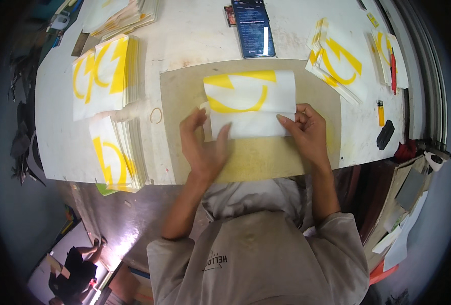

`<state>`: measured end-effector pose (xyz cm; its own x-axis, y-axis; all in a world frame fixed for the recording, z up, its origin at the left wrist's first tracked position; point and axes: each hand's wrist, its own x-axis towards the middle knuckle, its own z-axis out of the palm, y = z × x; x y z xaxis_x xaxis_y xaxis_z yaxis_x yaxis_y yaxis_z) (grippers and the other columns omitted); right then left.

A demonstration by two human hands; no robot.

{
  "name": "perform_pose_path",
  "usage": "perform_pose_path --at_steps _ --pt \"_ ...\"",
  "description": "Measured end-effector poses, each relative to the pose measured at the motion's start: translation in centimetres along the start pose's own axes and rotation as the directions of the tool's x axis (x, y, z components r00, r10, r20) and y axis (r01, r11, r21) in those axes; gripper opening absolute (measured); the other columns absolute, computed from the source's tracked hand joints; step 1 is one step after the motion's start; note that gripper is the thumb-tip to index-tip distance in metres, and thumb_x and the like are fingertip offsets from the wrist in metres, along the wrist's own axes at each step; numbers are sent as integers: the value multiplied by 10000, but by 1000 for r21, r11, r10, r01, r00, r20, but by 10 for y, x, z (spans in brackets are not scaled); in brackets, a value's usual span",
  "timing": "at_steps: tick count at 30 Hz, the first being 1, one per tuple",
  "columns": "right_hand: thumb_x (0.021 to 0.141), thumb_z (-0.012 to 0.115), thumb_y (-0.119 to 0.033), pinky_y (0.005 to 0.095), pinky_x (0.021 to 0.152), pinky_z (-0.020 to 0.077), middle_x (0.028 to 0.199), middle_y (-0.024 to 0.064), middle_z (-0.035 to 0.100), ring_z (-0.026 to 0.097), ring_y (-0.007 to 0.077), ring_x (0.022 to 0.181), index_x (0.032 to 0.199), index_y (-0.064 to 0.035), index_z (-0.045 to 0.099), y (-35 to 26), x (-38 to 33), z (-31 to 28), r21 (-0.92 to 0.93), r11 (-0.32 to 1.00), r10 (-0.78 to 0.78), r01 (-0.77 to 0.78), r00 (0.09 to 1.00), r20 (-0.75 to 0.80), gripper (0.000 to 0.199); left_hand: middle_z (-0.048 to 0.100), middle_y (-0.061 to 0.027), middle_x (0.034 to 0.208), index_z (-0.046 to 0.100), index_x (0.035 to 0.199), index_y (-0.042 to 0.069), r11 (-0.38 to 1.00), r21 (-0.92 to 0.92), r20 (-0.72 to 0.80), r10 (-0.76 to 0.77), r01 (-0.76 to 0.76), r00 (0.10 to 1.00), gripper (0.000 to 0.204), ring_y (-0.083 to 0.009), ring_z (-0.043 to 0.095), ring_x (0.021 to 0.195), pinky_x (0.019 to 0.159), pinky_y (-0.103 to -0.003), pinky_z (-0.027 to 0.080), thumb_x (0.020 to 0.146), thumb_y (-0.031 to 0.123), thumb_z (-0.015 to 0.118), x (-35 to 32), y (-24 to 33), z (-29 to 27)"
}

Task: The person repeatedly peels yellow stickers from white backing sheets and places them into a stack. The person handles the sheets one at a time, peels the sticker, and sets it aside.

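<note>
In the head view, a folded white paper sheet with a yellow printed curve and wedge shape lies on a beige cardboard work board, which rests on a worn white table. The sheet is near the middle of the board, just in front of the person.

The left hand lies on the lower left part of the sheet. Its fingers are spread and flat, pressing the paper down, and they do not close around anything. The right hand is at the lower right edge of the sheet. Its fingers are bent and pinch the edge of the paper between thumb and fingertips.

To the left, on the table, stand two stacks of white sheets with the same yellow print: one upper stack and one lower stack near the table edge. A thin rubber band lies between these stacks and the sheet, on the border of the board. Behind the sheet lies a dark smartphone with a lit screen. To the right are loose printed sheets, and farther right a small yellow lighter and a black oblong object, well apart from the hands.
</note>
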<state>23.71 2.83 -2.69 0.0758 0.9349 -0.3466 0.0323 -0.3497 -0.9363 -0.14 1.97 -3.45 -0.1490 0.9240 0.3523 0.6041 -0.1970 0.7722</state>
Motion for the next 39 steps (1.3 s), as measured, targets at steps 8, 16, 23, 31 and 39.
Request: perform_pose_path --at_steps 8,16,23,31,39 --pt "869 769 -51 295 603 527 969 120 706 675 181 768 1156 20 662 -7 -14 20 -511 834 -356 207 910 -212 314 700 -133 1190 700 1195 -6 862 193 384 374 -469 844 371 -316 672 1084 972 -477 528 828 -8 640 -21 9 12" --pt "835 757 -72 496 1026 436 1241 112 657 601 289 1199 1156 -41 695 25 -39 19 -705 340 -600 623 721 348 329 675 -167 1238 699 1203 -2 877 160 470 337 -454 816 394 -332 650 1150 997 -483 524 812 -11 657 -28 10 8" --pt "869 746 -170 600 1108 342 1392 83 606 522 298 1346 1205 -78 688 39 -63 13 -777 250 -506 578 762 404 354 548 -188 1466 575 1397 11 894 214 644 174 -394 745 511 -367 509 1376 1135 -540 391 935 206 669 -52 12 -18" --pt "869 754 -243 614 1154 215 1428 123 577 452 360 1388 1227 -146 722 37 -78 -11 -875 206 -480 438 825 300 372 410 -211 1582 462 1502 18 893 294 687 49 -340 725 671 -408 352 1485 1196 -583 263 960 368 646 -60 -5 -40" --pt "791 760 -135 558 1022 442 1330 140 607 565 355 1208 1102 -14 723 41 -89 38 -528 419 -699 739 633 333 336 426 -233 1560 507 1466 12 875 346 680 15 -339 733 672 -438 360 1470 1168 -635 267 937 391 673 -64 7 -40"
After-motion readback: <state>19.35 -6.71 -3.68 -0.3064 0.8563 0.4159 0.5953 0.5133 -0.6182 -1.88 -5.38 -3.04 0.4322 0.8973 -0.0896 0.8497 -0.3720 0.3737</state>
